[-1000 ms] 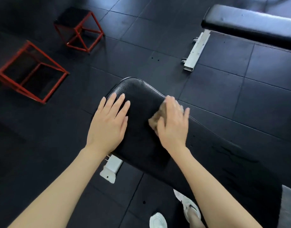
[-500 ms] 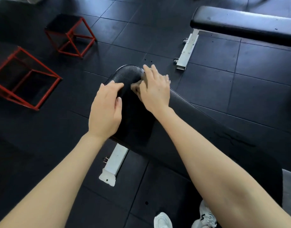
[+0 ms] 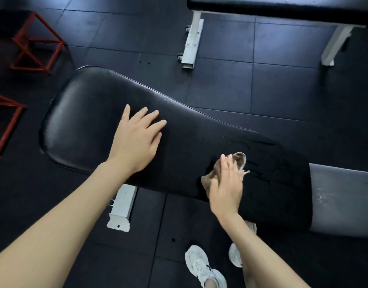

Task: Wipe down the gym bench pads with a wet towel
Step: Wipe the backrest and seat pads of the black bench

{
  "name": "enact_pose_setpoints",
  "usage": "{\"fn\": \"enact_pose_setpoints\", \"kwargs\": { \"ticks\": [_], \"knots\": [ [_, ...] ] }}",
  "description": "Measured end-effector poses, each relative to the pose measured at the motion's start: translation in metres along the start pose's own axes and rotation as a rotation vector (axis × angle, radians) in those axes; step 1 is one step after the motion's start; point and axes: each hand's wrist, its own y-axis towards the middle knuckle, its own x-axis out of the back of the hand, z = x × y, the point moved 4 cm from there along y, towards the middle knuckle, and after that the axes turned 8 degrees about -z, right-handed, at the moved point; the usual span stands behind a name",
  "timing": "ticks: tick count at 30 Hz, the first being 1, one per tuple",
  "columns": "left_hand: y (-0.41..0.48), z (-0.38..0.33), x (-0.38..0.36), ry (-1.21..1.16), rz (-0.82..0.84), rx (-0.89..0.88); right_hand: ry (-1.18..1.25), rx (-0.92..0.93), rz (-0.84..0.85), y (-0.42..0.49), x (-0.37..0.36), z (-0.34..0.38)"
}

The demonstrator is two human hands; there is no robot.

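Note:
A long black bench pad (image 3: 91,121) runs from upper left to lower right, with a grey seat pad (image 3: 343,198) joined at its right end. My left hand (image 3: 137,140) lies flat on the middle of the black pad, fingers spread. My right hand (image 3: 225,188) presses a crumpled brown towel (image 3: 239,161) onto the pad near its right, worn end. Most of the towel is hidden under the hand.
A second black bench (image 3: 282,7) with white legs (image 3: 191,42) stands at the top right. Red metal frame boxes (image 3: 31,44) sit at the far left. A white bench foot (image 3: 121,206) and my white shoes (image 3: 201,267) are below the pad, on black rubber tiles.
My right hand has swept the towel from the rounded left end of the pad along to its right part. My left hand shifted from the pad's end to its middle.

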Motion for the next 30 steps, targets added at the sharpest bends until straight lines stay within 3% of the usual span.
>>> {"fn": "enact_pose_setpoints", "kwargs": {
  "ticks": [5,8,13,16,19,21,24,25,30],
  "knots": [
    [0.023,-0.018,-0.018,0.014,-0.028,-0.006,0.059,0.301,-0.043,0.013,-0.024,0.106],
    [0.031,-0.026,-0.029,0.059,-0.026,-0.048,0.111,0.364,-0.008,0.018,-0.017,0.068],
    [0.028,-0.028,-0.038,0.125,-0.003,-0.026,0.079,-0.148,-0.063,0.011,0.010,-0.068],
    [0.026,-0.031,-0.038,0.125,0.002,-0.010,0.066,-0.269,-0.107,0.026,0.001,-0.040],
    [0.025,-0.030,-0.038,0.074,-0.050,0.042,0.098,0.015,-0.153,0.060,-0.022,0.047],
    [0.025,-0.027,-0.037,0.040,-0.095,0.120,0.147,0.229,-0.097,0.085,-0.035,0.095],
    [0.025,-0.025,-0.038,0.091,-0.078,0.131,0.171,0.427,-0.016,0.117,-0.039,0.095],
    [0.025,-0.026,-0.039,0.114,-0.054,0.114,0.172,0.388,-0.020,0.123,-0.035,0.077],
    [0.029,-0.029,-0.037,0.154,0.036,0.099,0.039,-0.162,-0.061,0.119,-0.010,-0.045]
  ]
}}
